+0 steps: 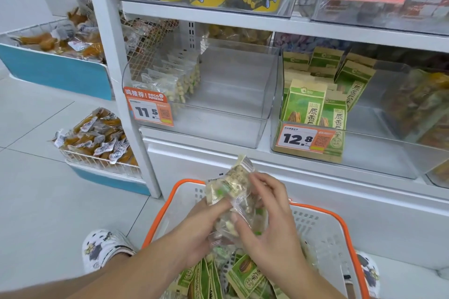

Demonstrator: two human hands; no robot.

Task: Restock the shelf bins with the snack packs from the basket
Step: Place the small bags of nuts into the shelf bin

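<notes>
Holding a bunch of clear snack packs (233, 192) above the basket (323, 223), the left hand (201, 228) grips them from below while the right hand (269, 213) pinches them from the side. More green packs (245, 274) lie in the basket. On the shelf, the clear bin (230, 94) holds a few matching packs (175, 82) at its left end, behind the 11.5 price tag (149, 109).

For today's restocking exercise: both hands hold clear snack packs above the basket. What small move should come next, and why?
Probably lift the clear packs up and left into the clear bin tagged 11.5. The left hand and right hand already grip them above the basket, matching packs fill only that bin's left side, and the rest looks bare.
</notes>
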